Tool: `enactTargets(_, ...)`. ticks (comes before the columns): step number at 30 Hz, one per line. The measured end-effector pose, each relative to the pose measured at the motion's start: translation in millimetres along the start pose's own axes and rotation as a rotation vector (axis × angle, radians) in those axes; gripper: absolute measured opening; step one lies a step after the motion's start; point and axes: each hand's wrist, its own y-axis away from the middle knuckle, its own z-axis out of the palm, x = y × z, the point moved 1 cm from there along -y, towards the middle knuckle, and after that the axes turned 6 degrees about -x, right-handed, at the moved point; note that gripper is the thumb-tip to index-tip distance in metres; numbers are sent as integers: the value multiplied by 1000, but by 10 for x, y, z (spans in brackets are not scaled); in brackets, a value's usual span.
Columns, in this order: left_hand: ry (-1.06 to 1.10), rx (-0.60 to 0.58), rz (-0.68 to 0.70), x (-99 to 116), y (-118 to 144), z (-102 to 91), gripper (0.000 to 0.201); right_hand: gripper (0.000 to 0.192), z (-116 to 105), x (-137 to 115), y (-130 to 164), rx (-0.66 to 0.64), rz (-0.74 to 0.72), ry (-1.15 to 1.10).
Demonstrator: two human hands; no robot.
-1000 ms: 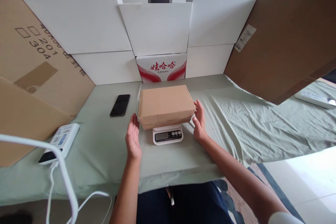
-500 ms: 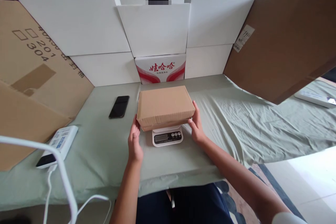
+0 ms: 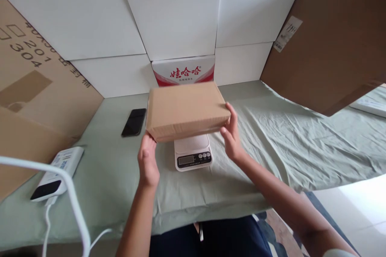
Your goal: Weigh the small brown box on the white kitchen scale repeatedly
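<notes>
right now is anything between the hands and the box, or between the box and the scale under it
Nothing visible. The left hand and right hand grip the box directly at its two ends. The box is held above the scale, and the scale's bare white top shows beneath it with nothing on it.

White scale (image 3: 193, 151) under held box (image 3: 187, 109), phone (image 3: 134, 121) left, white cartons (image 3: 169, 24) walling the back, open cloth right
</notes>
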Motion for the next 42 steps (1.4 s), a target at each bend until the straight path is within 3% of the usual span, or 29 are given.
enactTargets(3, 17, -51, 0, -5, -521, 109, 83, 78, 46, 48, -449, 39, -61, 33)
enactTargets(6, 81, -54, -92, -389, -934, 193, 82, 76, 157, 444, -780, 83, -93, 3)
enactTargets(10, 86, 16, -227, -985, -1082, 187, 86, 78, 275, 1008, -876, 88, -6, -40)
enactTargets(13, 102, 30, -237, -1180, -1062, 140, 90, 79, 300, 1152, -845, 82, 10, -43)
enactTargets(20, 85, 44, -267, -1179, -1104, 75, 90, 85, 217, 1236, -892, 41, 85, -67)
enactTargets(26, 81, 176, -183, -1028, -1194, -239, 80, 86, -263, 1478, -907, 257, 154, -64)
enactTargets(29, 64, 200, -184, -992, -1241, -386, 80, 86, -377, 1494, -884, 307, 184, -71)
enactTargets(34, 24, 140, -192, -992, -1250, -419, 86, 86, -252, 1388, -838, 248, 139, -87)
enactTargets(42, 57, 3, -274, -1130, -1124, -39, 103, 90, 44, 1273, -813, -17, 150, -152)
